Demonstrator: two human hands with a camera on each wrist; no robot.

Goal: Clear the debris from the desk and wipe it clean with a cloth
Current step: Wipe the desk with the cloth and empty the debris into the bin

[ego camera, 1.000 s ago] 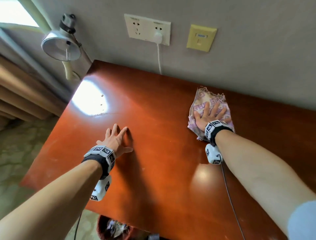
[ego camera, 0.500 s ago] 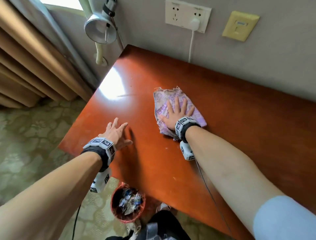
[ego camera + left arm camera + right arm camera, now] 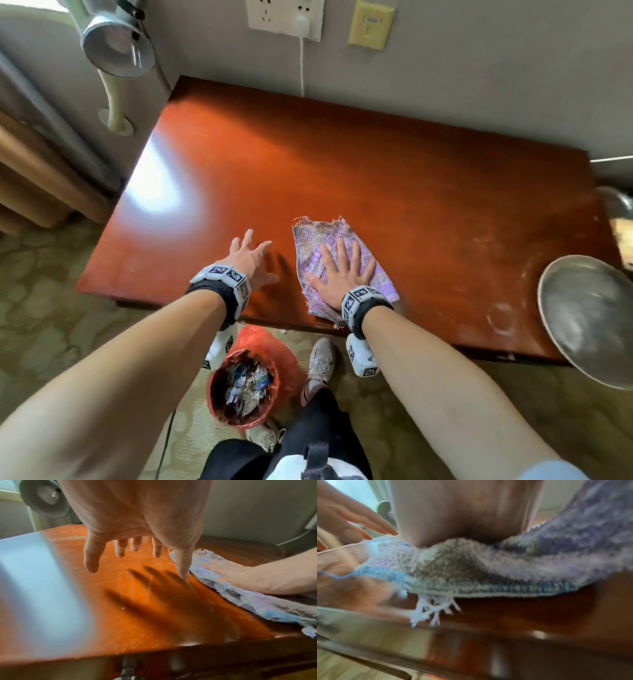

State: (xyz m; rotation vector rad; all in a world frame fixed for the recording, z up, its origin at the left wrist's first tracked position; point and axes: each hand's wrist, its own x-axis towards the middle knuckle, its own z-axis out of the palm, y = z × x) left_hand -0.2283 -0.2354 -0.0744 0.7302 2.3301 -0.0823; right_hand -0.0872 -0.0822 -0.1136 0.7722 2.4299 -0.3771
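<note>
The right hand (image 3: 342,274) lies flat, fingers straight, pressing the purple cloth (image 3: 315,240) onto the red-brown surface (image 3: 411,192), close to its front edge. The left hand (image 3: 251,257) is just to the left of the cloth, fingers spread wide and holding nothing; only the thumb tip seems to touch the wood. A red bin (image 3: 219,394) full of scraps stands on the floor below the cloth.

Both bare forearms reach forward side by side, each with a marker-covered band at the wrist. The right hand (image 3: 339,274) lies flat, palm down, fingers straight and slightly spread, pressing near the desk's front edge. The left hand (image 3: 251,258) is just beside it, fingers spread and extended; its thumb tip touches the desk, other fingertips raised.
</note>
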